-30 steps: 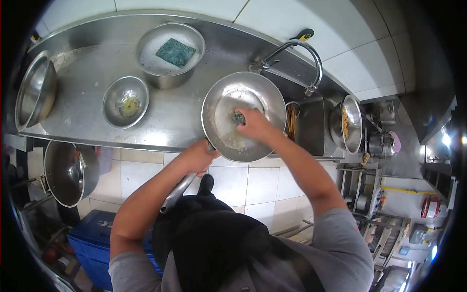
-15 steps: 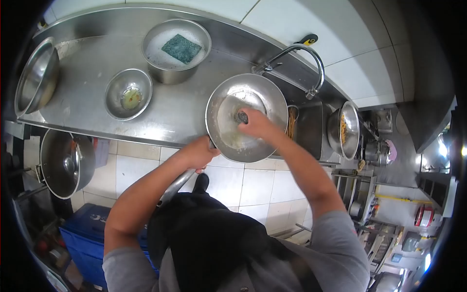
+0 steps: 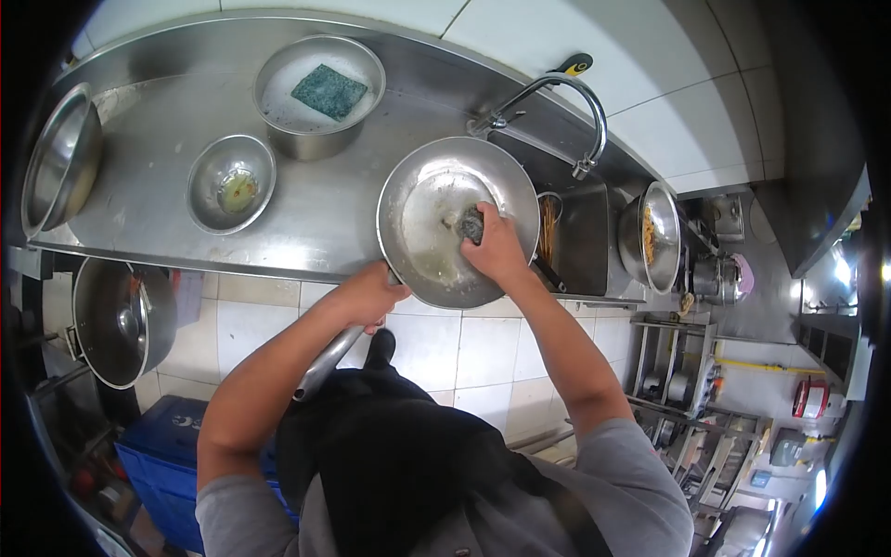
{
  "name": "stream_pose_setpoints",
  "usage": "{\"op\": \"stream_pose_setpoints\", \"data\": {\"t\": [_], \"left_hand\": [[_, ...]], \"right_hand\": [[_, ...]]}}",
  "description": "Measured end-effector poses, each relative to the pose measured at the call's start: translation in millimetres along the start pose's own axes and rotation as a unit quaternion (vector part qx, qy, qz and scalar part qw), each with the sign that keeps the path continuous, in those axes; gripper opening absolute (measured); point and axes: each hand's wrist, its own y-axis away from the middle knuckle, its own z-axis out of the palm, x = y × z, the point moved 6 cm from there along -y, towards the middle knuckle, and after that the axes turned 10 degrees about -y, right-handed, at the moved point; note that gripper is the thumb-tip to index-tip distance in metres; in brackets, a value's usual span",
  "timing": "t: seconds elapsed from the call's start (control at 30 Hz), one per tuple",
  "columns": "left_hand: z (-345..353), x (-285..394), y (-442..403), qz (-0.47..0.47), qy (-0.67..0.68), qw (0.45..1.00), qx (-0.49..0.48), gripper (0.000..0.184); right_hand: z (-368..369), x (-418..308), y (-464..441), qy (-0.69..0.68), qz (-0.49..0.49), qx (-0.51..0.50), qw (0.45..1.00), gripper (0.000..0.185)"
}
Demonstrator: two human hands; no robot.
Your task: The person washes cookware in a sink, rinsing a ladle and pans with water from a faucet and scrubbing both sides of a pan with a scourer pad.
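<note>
My left hand is wrapped around the metal handle of a large steel wok. The wok rests over the counter's front edge, beside the sink, with its inside facing up. Cloudy residue and small bits lie on its bottom. Inside it, my right hand grips a steel wool scrubber, pressed against the inner surface right of the middle. To the left stands a steel pot of suds with a green scouring pad on top. Nearer the edge sits a small steel bowl with yellowish liquid.
A curved faucet arches over the sink, where thin sticks stand. At its right is a bowl with yellow-orange food. A large bowl tilts at the far left. Below are a deep pot and blue bin.
The scrubber in my right hand has shifted slightly right within the wok, and more of it shows. My left hand keeps its grip on the handle. The whole view has shifted a little.
</note>
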Motion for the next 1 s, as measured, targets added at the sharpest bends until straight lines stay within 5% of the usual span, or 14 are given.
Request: {"op": "stream_pose_setpoints", "data": {"t": [0.1,0.2,0.27,0.37,0.47,0.6,0.67,0.8,0.87,1.0], "left_hand": [[-2,5,4,0.01,-0.031,0.999,0.013,0.047],[-6,10,3,0.021,-0.06,0.997,0.042,0.047],[-9,6,2,0.023,-0.069,0.996,0.052,0.047],[-9,-1,-6,0.039,-0.037,0.998,0.025,0.047],[-7,-13,-11,-0.004,-0.017,1.0,0.016,0.049],[-1,-10,-9,0.007,-0.031,0.999,0.003,0.049],[-6,-6,-6,0.014,-0.019,1.0,0.012,0.049],[-6,-10,-5,0.027,-0.013,1.0,0.004,0.048],[-3,-5,-3,0.027,-0.025,0.999,-0.004,0.047],[-10,-3,-2,0.037,-0.047,0.998,0.014,0.047]], "right_hand": [[8,-8,0,-0.166,0.095,-0.083,0.978,0.06],[20,-22,-6,-0.071,-0.027,-0.066,0.995,0.058],[25,-31,-14,0.022,-0.106,-0.163,0.981,0.055],[7,-33,-28,-0.023,-0.083,-0.268,0.96,0.052],[28,-34,-22,0.006,-0.113,-0.133,0.985,0.049],[15,-31,-22,0.035,-0.11,-0.224,0.968,0.049],[16,-23,-33,-0.115,-0.095,-0.151,0.977,0.047],[26,-27,-19,0.02,-0.127,-0.065,0.99,0.045],[19,-19,-23,-0.005,-0.134,-0.227,0.965,0.041],[24,-24,-28,-0.016,-0.12,-0.122,0.985,0.041]]}}
